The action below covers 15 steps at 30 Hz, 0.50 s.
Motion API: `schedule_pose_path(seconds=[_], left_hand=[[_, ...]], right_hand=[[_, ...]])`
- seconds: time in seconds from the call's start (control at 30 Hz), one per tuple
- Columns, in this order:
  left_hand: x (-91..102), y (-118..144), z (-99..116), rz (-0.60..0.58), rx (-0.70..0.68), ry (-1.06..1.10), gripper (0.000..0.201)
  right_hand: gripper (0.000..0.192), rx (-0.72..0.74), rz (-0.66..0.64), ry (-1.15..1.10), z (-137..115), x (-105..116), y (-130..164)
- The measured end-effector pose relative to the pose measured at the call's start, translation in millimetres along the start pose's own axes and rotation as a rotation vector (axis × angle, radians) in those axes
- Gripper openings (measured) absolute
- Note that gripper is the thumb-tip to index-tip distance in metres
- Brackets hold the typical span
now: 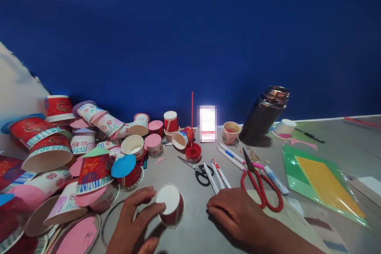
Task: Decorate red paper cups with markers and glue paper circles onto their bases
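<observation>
An upturned red paper cup (169,202) stands on the grey table, its white base facing up. My left hand (135,222) is at its left side with fingers spread; one fingertip touches the edge of the cup's base, without gripping. To the right of the cup, my right hand (238,214) rests on the table, closed with fingers curled under. I see nothing in it, though its underside is hidden. White markers (217,174) lie just beyond its knuckles. Beside it are red-handled scissors (258,184), their blades pointing away.
Decorated paper cups (95,170) crowd the left side. Behind the upturned cup are black-handled scissors (202,174) and a small red pot (193,152). A dark flask (263,117) stands near the blue wall (190,39). At right lie a glue tube (276,179) and a green-and-yellow packet (323,184).
</observation>
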State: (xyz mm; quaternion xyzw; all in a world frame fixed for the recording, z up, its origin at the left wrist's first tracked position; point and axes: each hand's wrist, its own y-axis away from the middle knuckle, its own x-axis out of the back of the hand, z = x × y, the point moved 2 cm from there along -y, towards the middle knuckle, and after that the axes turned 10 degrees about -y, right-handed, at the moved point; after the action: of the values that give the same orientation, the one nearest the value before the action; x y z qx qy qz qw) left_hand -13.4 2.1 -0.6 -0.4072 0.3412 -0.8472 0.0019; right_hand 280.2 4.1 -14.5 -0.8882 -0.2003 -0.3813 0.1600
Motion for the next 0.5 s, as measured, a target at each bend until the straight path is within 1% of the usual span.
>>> schedule_pose_path(seconds=[0.2, 0.33, 0.43, 0.5], left_hand=[[-0.1, 2.6, 0.0, -0.021, -0.024, 0.026, 0.036], [2.7, 5.1, -3.4, -0.075, -0.039, 0.017, 0.035], [5.9, 3.2, 0.7, -0.107, -0.118, 0.038, 0.034], [8.2, 0.3, 5.2, -0.116, -0.151, 0.063, 0.035]], right_hand=[[0.039, 0.013, 0.012, 0.001, 4.6, -3.1, 2.4], [0.040, 0.035, 0.029, -0.004, 4.4, -2.6, 4.5], [0.040, 0.108, 0.083, -0.004, 2.2, -1.0, 6.6], [0.040, 0.191, 0.134, 0.015, 1.4, 0.4, 8.2]])
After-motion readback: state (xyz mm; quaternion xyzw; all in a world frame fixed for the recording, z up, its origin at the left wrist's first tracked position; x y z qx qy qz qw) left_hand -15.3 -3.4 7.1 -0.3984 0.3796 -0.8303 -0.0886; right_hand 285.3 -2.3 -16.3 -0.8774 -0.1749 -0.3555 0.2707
